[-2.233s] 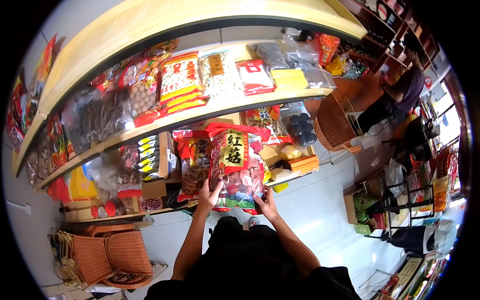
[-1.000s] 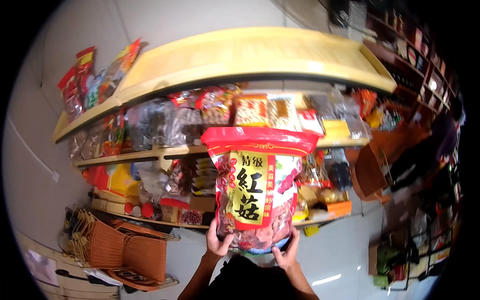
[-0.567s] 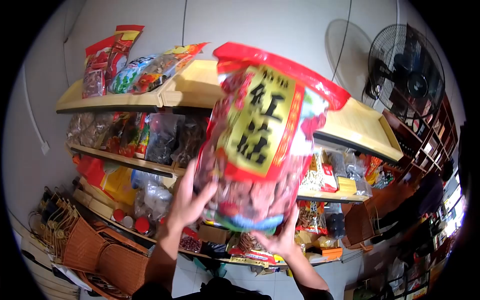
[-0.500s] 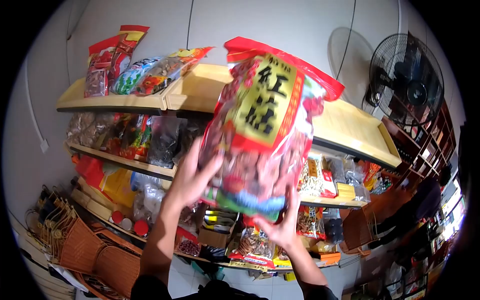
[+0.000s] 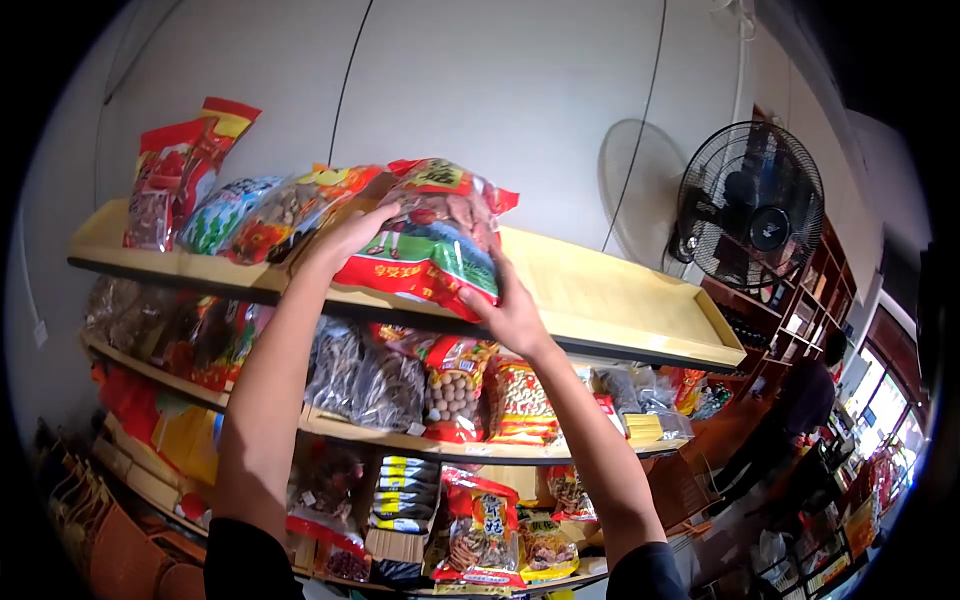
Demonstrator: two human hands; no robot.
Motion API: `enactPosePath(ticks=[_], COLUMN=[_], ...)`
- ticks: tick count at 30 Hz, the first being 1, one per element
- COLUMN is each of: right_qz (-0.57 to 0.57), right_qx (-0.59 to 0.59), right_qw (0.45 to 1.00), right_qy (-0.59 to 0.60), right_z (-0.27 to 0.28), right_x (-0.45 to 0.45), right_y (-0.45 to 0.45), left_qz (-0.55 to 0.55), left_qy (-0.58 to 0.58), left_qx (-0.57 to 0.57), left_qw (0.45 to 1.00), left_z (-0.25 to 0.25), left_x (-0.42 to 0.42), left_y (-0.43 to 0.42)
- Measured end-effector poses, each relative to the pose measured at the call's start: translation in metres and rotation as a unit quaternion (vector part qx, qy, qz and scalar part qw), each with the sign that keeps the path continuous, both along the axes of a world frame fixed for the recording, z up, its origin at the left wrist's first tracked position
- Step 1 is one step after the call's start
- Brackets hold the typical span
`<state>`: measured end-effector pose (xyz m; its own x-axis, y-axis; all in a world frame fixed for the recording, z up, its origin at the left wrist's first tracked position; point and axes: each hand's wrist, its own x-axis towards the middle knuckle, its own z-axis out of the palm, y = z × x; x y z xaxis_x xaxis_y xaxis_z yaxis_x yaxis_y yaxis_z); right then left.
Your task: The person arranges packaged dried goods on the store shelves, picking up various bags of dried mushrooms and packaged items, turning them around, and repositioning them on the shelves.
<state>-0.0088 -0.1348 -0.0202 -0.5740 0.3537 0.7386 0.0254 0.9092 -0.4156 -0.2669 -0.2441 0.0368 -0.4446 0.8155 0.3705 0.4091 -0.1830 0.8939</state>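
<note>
A large red-and-clear plastic bag of dried mushrooms (image 5: 425, 235) leans back on the wooden top shelf (image 5: 600, 295), its green and red lower end hanging at the front lip. My left hand (image 5: 355, 238) grips the bag's left side, thumb hidden. At its lower right corner, my right hand (image 5: 512, 312) holds on with fingers along the side. Just left of the bag lies a clear bag with orange trim (image 5: 300, 205), partly behind my left hand. Beyond it are a green-and-white patterned bag (image 5: 222, 212) and upright red packets (image 5: 165, 185).
Lower shelves hold a bag of round brown goods (image 5: 457, 388), a red-and-white bag (image 5: 525, 400) and a carton of dark packs (image 5: 405, 500). A wall fan (image 5: 755, 205) juts out at right. A person in dark clothing (image 5: 800, 400) stands beyond.
Both hands have carried the mushroom bag away from me, onto the top shelf, where it now tilts back. The view has shifted, bringing the middle shelf's bags into sight.
</note>
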Motion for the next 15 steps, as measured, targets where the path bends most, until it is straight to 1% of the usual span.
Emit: enactPosePath(ticks=[2, 3, 5, 7, 9, 10, 12, 14, 15], right_qz=[0.031, 0.028, 0.025, 0.051, 0.03, 0.007, 0.006, 0.007, 0.035], right_qx=[-0.016, -0.025, -0.033, -0.07, -0.062, -0.057, -0.039, -0.021, -0.015], right_qw=[0.999, 0.999, 0.999, 0.996, 0.998, 0.998, 0.999, 0.999, 0.998], right_qy=[0.007, 0.011, 0.014, 0.009, -0.008, -0.025, -0.036, -0.048, -0.041], right_z=[0.006, 0.006, 0.007, 0.009, 0.015, 0.017, 0.02, 0.019, 0.018], right_x=[-0.006, -0.01, -0.017, -0.022, -0.027, -0.028, -0.036, -0.047, -0.054], right_y=[0.0, 0.002, 0.007, 0.011, 0.017, 0.021, 0.035, 0.047, 0.051], left_qz=[0.025, 0.004, 0.001, 0.002, 0.069, 0.067, 0.05, 0.055, 0.065], left_qy=[0.025, 0.009, 0.015, 0.018, 0.009, 0.012, -0.022, -0.022, -0.017], left_qx=[-0.023, -0.013, -0.017, -0.022, -0.028, -0.028, -0.007, 0.01, 0.031], left_qw=[0.999, 1.0, 1.0, 1.0, 0.997, 0.997, 0.998, 0.998, 0.997], left_z=[0.003, 0.004, 0.005, 0.003, 0.004, 0.003, -0.006, -0.011, -0.013], left_x=[-0.011, -0.015, -0.021, -0.021, -0.018, -0.021, -0.044, -0.06, -0.066], left_y=[0.007, 0.011, 0.017, 0.018, 0.021, 0.025, 0.04, 0.046, 0.046])
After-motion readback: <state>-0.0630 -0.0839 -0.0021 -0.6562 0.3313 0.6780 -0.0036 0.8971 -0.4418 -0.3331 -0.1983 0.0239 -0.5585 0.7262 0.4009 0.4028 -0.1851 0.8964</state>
